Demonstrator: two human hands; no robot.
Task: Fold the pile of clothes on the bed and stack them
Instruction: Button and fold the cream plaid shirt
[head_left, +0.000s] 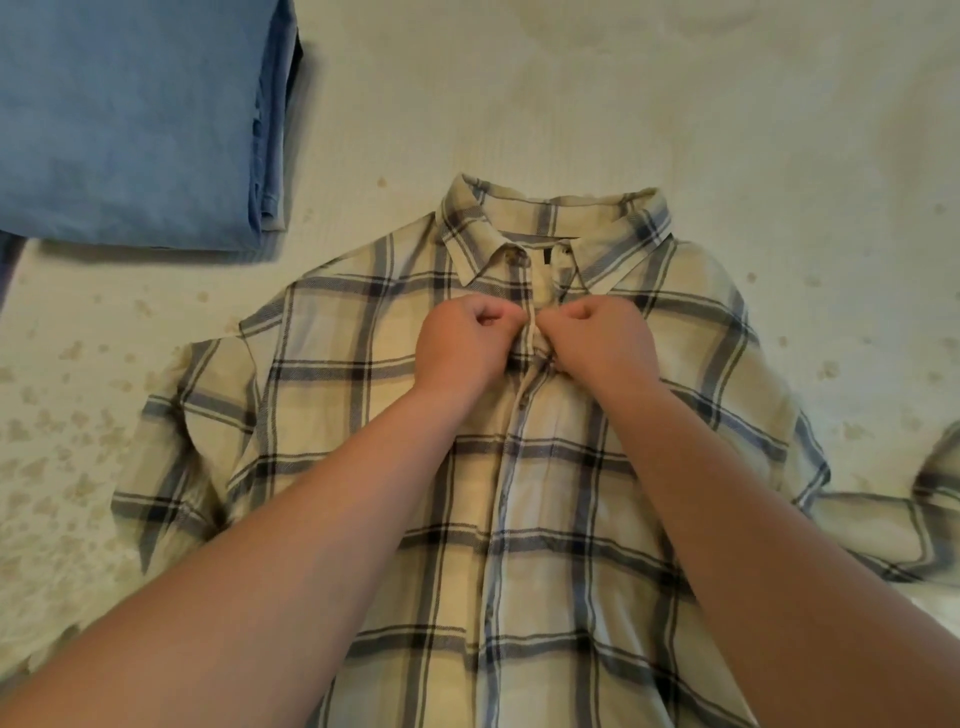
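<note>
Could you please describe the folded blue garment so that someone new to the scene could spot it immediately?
On the pale bed cover, look to the far left corner, beyond the plaid shirt. The folded blue garment lies there, plain blue, unlike the checked shirt.

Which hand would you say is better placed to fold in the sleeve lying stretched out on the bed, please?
Probably the right hand. The outstretched sleeve lies on its side of the plaid shirt, while the left hand would have to cross over. Both now pinch the placket.

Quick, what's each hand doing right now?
Left hand: closed, pinching the plaid shirt at its button strip.
Right hand: closed, pinching the same strip from the other side.
</note>
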